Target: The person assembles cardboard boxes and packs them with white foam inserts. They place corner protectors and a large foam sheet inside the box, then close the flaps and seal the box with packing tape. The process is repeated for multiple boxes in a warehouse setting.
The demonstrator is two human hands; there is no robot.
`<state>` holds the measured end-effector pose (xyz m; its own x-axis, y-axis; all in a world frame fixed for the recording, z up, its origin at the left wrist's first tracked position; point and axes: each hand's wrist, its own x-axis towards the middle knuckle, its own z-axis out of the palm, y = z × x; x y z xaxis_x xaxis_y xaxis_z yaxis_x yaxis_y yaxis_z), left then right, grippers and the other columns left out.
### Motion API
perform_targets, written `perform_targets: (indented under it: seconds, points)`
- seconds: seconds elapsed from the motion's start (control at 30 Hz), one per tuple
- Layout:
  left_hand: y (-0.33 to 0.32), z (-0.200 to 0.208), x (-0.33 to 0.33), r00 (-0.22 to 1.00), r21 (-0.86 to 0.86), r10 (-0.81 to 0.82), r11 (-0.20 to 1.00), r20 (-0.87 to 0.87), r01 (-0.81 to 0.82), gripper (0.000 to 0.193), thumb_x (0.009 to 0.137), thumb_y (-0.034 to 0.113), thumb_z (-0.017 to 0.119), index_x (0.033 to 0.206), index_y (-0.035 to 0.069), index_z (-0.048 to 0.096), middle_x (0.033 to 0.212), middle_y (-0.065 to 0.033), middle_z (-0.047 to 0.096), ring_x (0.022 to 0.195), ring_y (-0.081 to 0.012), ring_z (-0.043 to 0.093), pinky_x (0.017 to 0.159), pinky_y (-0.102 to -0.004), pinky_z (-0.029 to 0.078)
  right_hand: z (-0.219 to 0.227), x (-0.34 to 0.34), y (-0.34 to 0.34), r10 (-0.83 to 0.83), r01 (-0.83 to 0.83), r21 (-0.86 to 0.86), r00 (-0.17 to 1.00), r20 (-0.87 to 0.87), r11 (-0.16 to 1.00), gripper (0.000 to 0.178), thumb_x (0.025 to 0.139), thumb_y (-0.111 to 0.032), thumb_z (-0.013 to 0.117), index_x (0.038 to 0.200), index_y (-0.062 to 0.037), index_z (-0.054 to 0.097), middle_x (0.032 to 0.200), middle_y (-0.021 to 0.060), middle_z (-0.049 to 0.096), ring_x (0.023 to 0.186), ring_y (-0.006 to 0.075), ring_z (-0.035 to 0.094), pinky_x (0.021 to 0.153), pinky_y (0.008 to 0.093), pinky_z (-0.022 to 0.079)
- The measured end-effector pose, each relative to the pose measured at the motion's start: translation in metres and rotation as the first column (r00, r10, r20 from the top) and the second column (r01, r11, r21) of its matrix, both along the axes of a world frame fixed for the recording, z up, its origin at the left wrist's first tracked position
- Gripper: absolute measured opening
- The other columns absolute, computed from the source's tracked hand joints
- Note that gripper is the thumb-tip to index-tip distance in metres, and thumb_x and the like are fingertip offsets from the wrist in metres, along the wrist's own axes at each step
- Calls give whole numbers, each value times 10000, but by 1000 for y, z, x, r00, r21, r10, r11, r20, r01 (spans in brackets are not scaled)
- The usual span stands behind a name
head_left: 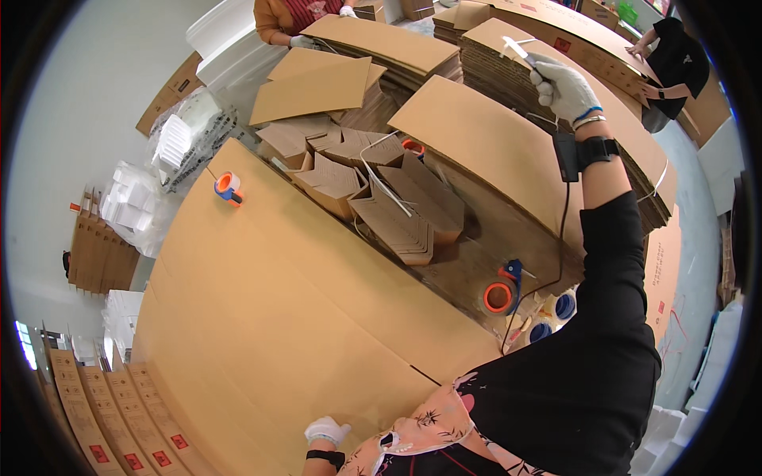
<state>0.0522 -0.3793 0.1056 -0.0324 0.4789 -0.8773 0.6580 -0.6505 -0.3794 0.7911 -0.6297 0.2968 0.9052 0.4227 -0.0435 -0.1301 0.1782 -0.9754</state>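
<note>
Cardboard stacks (508, 143); right hand (565, 89) gripping cutter (520, 49).

A large flattened brown cardboard sheet (270, 317) covers most of the tabletop in the middle. Beyond it lies a heap of small folded brown cartons (373, 186), tilted against one another. Behind those rise stacks of flat brown cardboard (492, 135), one loose sheet (313, 87) lying askew on the left stack; the far right stack (571, 36) carries small red labels. At the lower left, a row of narrow flat brown cartons (103, 412) stands side by side, each with a red square label (133, 460) near its lower end. At the left, clear plastic bags of white packing pieces (186, 139) sit near a stack of brown boxes (99, 254) (too small to tell more).
</note>
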Motion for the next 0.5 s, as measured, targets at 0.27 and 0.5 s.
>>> perform_targets:
  seconds: [0.27, 0.5]
  points:
    - [-1, 2, 2, 998, 19, -49, 999, -27, 50, 675, 876, 654, 601, 1225, 87, 713, 1295, -152, 680, 1212, -308, 648, 957, -449, 537, 62, -76, -36, 130, -145, 69, 973, 192, 987, 404, 1060, -158, 512, 1437, -13, 503, 869, -11, 631, 618, 13, 528, 528, 160, 473]
    - [3, -10, -14, 991, 27, -133, 991, 9, 133, 698, 869, 666, 607, 1213, 69, 715, 1303, -185, 665, 1206, -331, 646, 962, -460, 534, 85, -237, -77, 281, -256, -144, 941, 187, 956, 548, 918, -96, 606, 1444, -9, 477, 938, 30, 660, 653, 42, 560, 520, 190, 447]
